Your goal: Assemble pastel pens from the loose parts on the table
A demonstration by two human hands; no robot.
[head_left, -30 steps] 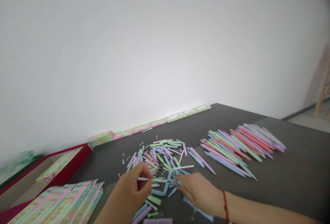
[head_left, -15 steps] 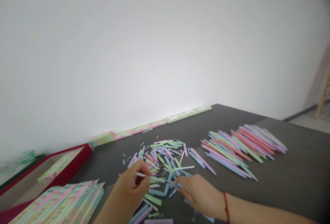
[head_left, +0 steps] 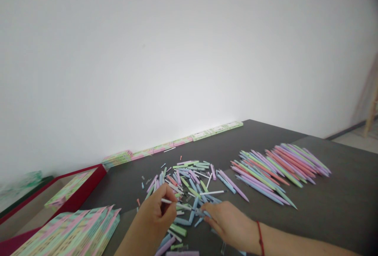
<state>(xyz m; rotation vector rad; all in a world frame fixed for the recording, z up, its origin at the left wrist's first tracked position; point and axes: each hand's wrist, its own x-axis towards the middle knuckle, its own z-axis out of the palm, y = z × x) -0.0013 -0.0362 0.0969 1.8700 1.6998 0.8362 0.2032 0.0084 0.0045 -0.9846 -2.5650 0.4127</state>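
Between thumb and forefinger, my left hand (head_left: 161, 210) pinches a thin white pen refill (head_left: 184, 207) pointing right. My right hand (head_left: 226, 216), a red string at its wrist, is closed on a light blue pen part (head_left: 208, 208); its left end looks clear, and most of it is hidden by the fingers. The refill's tip is close to this part; whether they touch, I cannot tell. Under and around both hands spreads a loose heap of pastel pen parts (head_left: 191, 179) and white refills, blue, green, purple and coral.
Rows of assembled-looking pens (head_left: 277, 165) lie to the right on the dark table (head_left: 333, 205). Printed pastel boxes (head_left: 71, 230) are stacked at front left, beside a red-edged open box (head_left: 94, 173). More flat boxes (head_left: 203, 134) line the white wall.
My left hand has moved slightly right with the refill, bringing its tip nearer the blue part. The right hand stays almost where it was.
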